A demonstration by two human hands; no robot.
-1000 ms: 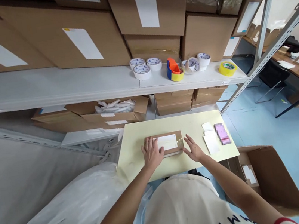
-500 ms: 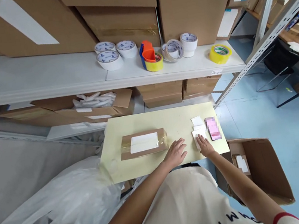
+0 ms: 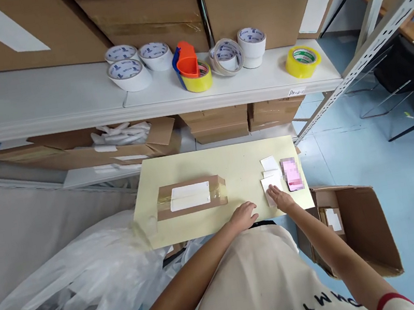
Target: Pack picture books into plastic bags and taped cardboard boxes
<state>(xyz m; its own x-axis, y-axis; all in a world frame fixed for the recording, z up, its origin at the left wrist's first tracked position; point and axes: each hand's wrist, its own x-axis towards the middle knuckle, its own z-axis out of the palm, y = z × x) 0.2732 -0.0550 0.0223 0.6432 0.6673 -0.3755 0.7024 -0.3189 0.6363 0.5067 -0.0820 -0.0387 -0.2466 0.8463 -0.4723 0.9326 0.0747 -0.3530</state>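
Note:
A sealed cardboard box [image 3: 156, 217] with a white label [image 3: 190, 196] and clear tape lies on the pale yellow table [image 3: 239, 158]. My left hand [image 3: 243, 217] is at the table's front edge, right of the box and apart from it, holding nothing with its fingers loosely apart. Fingers stretched out, my right hand [image 3: 281, 199] lies on the nearest of several white paper slips [image 3: 268, 183]. Just right of the slips is a phone [image 3: 292, 174] with a pink, blurred screen.
Above the table, a grey shelf [image 3: 65, 101] carries white tape rolls [image 3: 129, 75], an orange tape dispenser [image 3: 189, 66] and a yellow tape roll [image 3: 303, 61]. An open carton [image 3: 371, 228] stands on the floor at right. Plastic bags [image 3: 91, 267] bulge at left.
The view has shifted a little. My left hand has drawn slightly back toward the table's front edge. The right hand stays on the slips; the box lies as before.

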